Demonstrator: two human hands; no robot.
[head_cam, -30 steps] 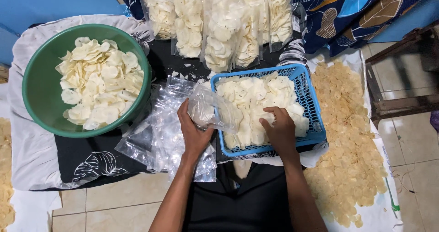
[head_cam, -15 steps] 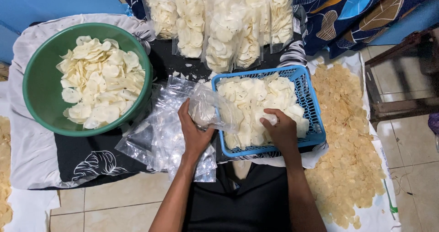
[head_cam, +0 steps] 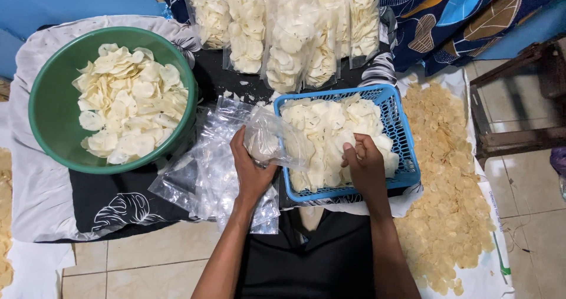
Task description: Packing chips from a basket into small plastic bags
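My left hand (head_cam: 250,168) grips a clear plastic bag (head_cam: 272,141) with a few white crackers in its bottom, held at the left edge of a blue plastic basket (head_cam: 407,157). The basket is full of thin white crackers (head_cam: 321,128). My right hand (head_cam: 365,164) rests in the basket, its fingers closed on a small bunch of those crackers.
A green basin (head_cam: 47,107) of white crackers sits at the left. A pile of empty clear bags (head_cam: 203,175) lies under my left arm. Several filled bags (head_cam: 283,28) stand at the back. Yellowish crackers (head_cam: 448,204) are spread on a sheet at the right, beside a wooden frame (head_cam: 513,98).
My right hand has curled its fingers around crackers in the basket and shifted slightly. My left hand and the bag have stayed put.
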